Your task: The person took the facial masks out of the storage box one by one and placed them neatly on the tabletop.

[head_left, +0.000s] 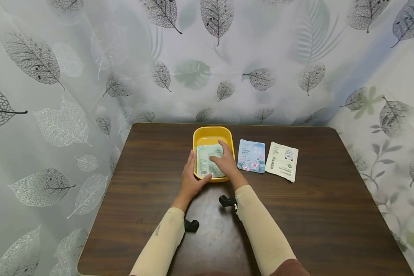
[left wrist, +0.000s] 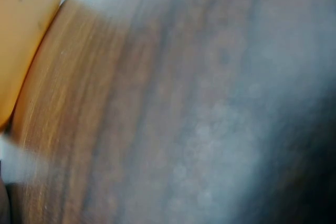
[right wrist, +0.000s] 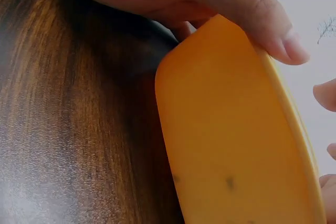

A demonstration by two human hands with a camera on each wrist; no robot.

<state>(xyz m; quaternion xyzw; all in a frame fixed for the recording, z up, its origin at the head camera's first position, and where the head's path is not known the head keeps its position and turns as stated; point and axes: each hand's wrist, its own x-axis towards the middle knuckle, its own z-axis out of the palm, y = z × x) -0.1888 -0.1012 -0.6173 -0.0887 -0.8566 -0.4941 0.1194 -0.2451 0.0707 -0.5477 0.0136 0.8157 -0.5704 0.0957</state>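
A yellow plastic tray [head_left: 212, 131] stands on the table with a pale green flat sachet [head_left: 203, 155] lying in it. My left hand [head_left: 190, 183] holds the tray at its front left corner, fingers along the outer left side and thumb over the front rim. In the right wrist view, this left thumb [right wrist: 273, 30] bends over the rim. My right hand [head_left: 225, 163] reaches over the tray's right side, with thumb and forefinger spread apart above the sachet. Several of its fingertips [right wrist: 326, 95] show at the right edge of the right wrist view. The left wrist view catches mostly table and a tray side [left wrist: 23, 40].
Right of the tray lie a light blue sachet [head_left: 251, 155] with pink flowers and a cream sachet [head_left: 282, 161] with a small cartoon figure. The dark wood table [head_left: 317, 230] meets a leaf-patterned curtain [head_left: 193, 50] at the back.
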